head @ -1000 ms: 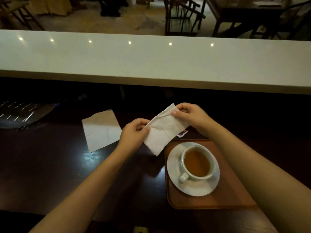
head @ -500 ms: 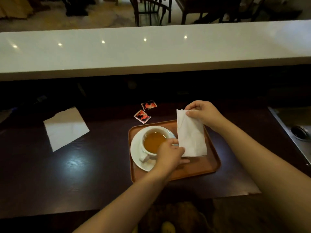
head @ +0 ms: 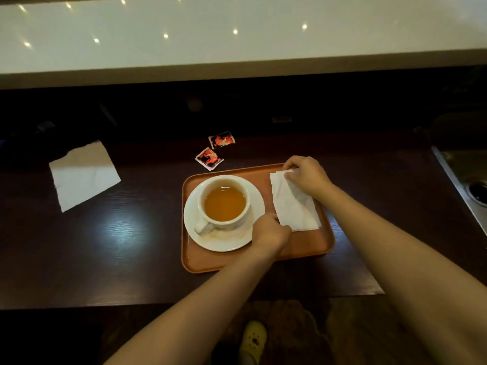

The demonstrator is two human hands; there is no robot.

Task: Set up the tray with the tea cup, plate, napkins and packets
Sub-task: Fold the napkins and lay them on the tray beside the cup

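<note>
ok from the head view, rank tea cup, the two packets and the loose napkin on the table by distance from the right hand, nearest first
1. Tea cup, on the tray, left of the right hand.
2. Two packets, beyond the tray; too close to split.
3. Loose napkin, far left on the table.

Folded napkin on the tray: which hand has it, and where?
Both. The right hand pinches the folded napkin at its far corner; the left hand grips its near corner, over the tray.
</note>
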